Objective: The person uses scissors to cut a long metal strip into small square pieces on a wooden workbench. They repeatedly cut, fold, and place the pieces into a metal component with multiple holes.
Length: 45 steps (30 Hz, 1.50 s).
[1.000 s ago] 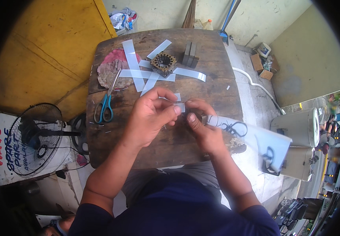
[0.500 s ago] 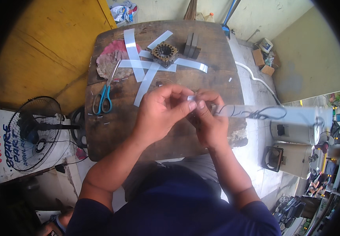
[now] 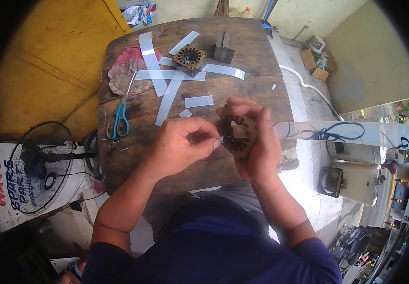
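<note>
My right hand [image 3: 267, 146] is wrapped round a slotted metal stator core [image 3: 240, 150], its toothed opening turned toward my left hand. Thumb and fingers of my left hand [image 3: 178, 146] pinch a small pale film piece [image 3: 221, 139] at the core's near left edge; whether it sits in a slot I cannot tell. Beyond my hands, a cut rectangle of film [image 3: 199, 101] and a smaller square [image 3: 185, 113] lie on the wooden table [image 3: 261, 94]. A second stator core [image 3: 190, 57] stands farther back among several pale film strips [image 3: 170, 97].
Scissors with teal handles [image 3: 120, 120] lie at the left, by a pink-and-grey rag [image 3: 131, 71]. A dark metal block [image 3: 224, 47] stands at the back. One long translucent sheet with black marks [image 3: 379, 134] juts past the table's right edge. A fan [image 3: 43, 170] stands left.
My hands have come apart from their joint pinch on a small clear piece. The right hand has turned, bringing the stator core's slotted face into view. Loose film pieces behind are now uncovered.
</note>
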Each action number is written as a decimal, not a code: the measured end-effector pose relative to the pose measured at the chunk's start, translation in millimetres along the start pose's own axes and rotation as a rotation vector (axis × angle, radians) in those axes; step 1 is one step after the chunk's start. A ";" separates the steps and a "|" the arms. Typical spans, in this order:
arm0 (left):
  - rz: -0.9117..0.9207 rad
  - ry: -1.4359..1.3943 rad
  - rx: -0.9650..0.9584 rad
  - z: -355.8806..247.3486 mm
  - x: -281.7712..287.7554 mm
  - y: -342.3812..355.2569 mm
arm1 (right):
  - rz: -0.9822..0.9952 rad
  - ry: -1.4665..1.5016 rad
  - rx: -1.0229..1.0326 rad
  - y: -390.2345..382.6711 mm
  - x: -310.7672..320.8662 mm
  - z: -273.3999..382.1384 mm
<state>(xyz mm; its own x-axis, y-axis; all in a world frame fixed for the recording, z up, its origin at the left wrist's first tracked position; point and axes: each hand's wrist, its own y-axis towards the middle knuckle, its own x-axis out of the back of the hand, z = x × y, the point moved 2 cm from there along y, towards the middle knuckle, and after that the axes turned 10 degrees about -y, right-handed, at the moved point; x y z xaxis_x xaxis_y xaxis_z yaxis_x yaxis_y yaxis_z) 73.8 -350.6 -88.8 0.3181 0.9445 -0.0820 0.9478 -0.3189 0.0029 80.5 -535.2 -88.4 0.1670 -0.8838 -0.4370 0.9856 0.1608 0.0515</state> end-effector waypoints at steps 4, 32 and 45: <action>-0.053 -0.015 0.009 1.5 -1.5 0.2 | -0.003 -0.068 0.038 0.6 -0.7 -1.4; -0.119 -0.642 0.072 7.7 -12.5 -5.3 | 0.057 0.236 0.123 -0.3 -6.4 1.2; -0.331 -0.276 -0.150 29.2 18.4 -8.1 | 0.011 0.076 0.016 46.0 17.1 -25.5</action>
<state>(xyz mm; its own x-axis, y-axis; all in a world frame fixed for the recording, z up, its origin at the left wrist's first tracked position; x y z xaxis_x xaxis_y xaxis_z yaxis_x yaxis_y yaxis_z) 71.3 -332.9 -119.4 -0.0017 0.9308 -0.3655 0.9968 0.0308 0.0739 128.0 -531.8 -116.4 0.1764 -0.8461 -0.5030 0.9841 0.1630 0.0709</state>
